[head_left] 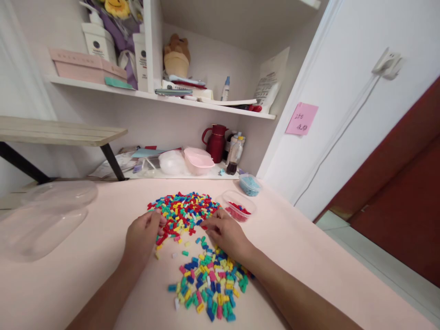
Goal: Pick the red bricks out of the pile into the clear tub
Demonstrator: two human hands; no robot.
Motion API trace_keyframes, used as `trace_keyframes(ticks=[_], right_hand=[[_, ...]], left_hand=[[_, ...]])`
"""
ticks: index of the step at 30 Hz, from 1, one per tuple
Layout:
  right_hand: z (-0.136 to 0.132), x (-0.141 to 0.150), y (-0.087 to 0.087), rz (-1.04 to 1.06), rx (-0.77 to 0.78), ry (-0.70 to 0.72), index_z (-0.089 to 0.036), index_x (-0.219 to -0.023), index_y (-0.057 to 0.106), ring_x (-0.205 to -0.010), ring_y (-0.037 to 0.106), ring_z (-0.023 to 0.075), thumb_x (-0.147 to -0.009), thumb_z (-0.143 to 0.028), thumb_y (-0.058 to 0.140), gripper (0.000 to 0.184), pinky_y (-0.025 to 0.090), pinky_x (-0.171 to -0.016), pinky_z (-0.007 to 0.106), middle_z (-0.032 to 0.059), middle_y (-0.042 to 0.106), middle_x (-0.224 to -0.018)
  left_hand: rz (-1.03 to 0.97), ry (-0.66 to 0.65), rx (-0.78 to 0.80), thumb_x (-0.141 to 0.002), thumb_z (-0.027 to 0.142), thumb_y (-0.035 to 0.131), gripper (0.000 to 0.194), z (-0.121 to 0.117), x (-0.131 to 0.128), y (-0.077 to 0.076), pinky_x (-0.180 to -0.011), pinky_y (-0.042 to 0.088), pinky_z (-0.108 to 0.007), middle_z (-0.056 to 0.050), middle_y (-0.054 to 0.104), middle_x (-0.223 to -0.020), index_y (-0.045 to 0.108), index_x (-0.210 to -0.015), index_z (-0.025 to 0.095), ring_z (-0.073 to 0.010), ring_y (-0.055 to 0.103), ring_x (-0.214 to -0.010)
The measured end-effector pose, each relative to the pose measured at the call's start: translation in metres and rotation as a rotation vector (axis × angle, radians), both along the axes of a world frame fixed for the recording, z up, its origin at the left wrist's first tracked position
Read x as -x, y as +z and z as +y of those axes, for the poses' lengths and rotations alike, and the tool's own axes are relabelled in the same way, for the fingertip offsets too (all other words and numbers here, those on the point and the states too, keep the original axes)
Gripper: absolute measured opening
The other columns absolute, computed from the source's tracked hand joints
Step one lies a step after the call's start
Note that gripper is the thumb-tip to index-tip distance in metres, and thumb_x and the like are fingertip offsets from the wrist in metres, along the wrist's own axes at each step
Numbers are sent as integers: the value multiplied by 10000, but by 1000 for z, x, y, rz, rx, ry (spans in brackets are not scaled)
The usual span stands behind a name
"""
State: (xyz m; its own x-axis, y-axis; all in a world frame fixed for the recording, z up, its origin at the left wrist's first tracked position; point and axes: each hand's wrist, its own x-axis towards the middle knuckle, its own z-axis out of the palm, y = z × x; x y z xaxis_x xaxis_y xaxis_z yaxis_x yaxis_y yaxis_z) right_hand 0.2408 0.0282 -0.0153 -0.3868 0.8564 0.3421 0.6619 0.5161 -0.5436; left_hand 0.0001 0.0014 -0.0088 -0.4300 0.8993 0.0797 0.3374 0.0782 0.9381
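Observation:
A large pile of small multicoloured building bricks (pixel 185 208) lies on the pale pink tabletop, with many red ones along its near left edge. A second, looser heap of mixed bricks (pixel 213 284) is spread nearer to me. My left hand (pixel 144 233) is at the left edge of the far pile, fingers curled together; whatever they hold is hidden. Over the pile's right side, my right hand (pixel 228 233) pinches with thumb and forefinger at a red brick (pixel 204 228). Just beyond it stands a clear plastic box (pixel 237 195) with red bricks inside.
Another clear tub (pixel 250 190) with light blue pieces stands at the back right. Clear empty-looking containers (pixel 44 233) lie at the left. Behind are a wooden riser (pixel 62 130), a pink lidded box (pixel 199 160), a dark red jug (pixel 216 142) and bottles (pixel 235 156).

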Motion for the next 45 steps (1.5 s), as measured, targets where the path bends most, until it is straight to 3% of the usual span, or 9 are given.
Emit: trace_keyframes(ticks=[6, 12, 17, 24, 28, 31, 37, 41, 45], right_hand=[[-2, 0, 8, -10, 39, -12, -268, -967, 753, -818, 622, 165, -785, -91, 630, 282, 479, -723, 255, 33, 661, -961], [1, 1, 5, 66, 25, 2, -258, -906, 768, -841, 643, 176, -834, -140, 642, 186, 483, -762, 284, 31, 699, -933], [1, -8, 19, 172, -115, -1, -246, -959, 749, -809, 633, 177, -880, -178, 588, 192, 485, -729, 294, 42, 693, -902], [11, -45, 46, 283, -295, -255, -219, -991, 729, -716, 597, 171, -889, -291, 539, 227, 481, -688, 314, 62, 689, -927], [20, -61, 46, 317, -318, -384, -212, -1003, 717, -731, 584, 175, -874, -337, 532, 258, 489, -717, 338, 66, 656, -951], [23, -63, 42, 378, -307, -398, -205, -1089, 684, -744, 580, 172, -868, -340, 526, 303, 503, -716, 340, 70, 622, -988], [16, -48, 38, 417, -277, -324, -212, -1136, 655, -750, 582, 170, -877, -287, 507, 307, 507, -688, 320, 64, 623, -980], [3, -28, 32, 311, -185, -58, -224, -998, 711, -805, 618, 183, -901, -227, 496, 236, 505, -731, 314, 50, 683, -911], [-9, -8, 23, 143, -134, 220, -254, -1102, 689, -963, 621, 191, -933, -146, 447, 315, 488, -874, 343, 56, 696, -1028]], left_hand=[[15, -6, 5, -811, 553, 476, 403, 1, 1, -1, -577, 417, -269, 12, 616, -518, 645, -714, 202, -172, 579, -560], [-3, -12, 1, -790, 513, 492, 358, 1, 1, 0, -573, 434, -276, 8, 611, -507, 656, -723, 202, -189, 598, -569], [-13, -9, 6, -777, 540, 499, 382, 0, 1, 1, -549, 435, -277, 8, 609, -506, 661, -719, 200, -182, 579, -541], [-23, -19, -14, -778, 536, 502, 381, -2, -1, 3, -554, 444, -271, 4, 612, -511, 651, -691, 197, -181, 597, -548], [-28, -16, -21, -779, 511, 508, 359, -2, -1, 4, -540, 435, -267, 5, 603, -497, 653, -693, 194, -173, 583, -525], [-24, -13, -21, -780, 525, 505, 370, -1, -1, 4, -550, 435, -268, 7, 603, -493, 651, -691, 196, -172, 587, -527], [-17, -13, -10, -790, 535, 490, 381, -1, -1, 1, -555, 425, -267, 2, 622, -519, 648, -698, 200, -180, 597, -555], [-18, -11, -9, -785, 499, 488, 354, -3, -3, 3, -565, 422, -270, 4, 615, -506, 641, -670, 201, -182, 596, -549], [-27, -9, -22, -776, 477, 488, 334, -5, -5, 5, -539, 412, -264, 9, 600, -491, 635, -646, 206, -176, 580, -522]])
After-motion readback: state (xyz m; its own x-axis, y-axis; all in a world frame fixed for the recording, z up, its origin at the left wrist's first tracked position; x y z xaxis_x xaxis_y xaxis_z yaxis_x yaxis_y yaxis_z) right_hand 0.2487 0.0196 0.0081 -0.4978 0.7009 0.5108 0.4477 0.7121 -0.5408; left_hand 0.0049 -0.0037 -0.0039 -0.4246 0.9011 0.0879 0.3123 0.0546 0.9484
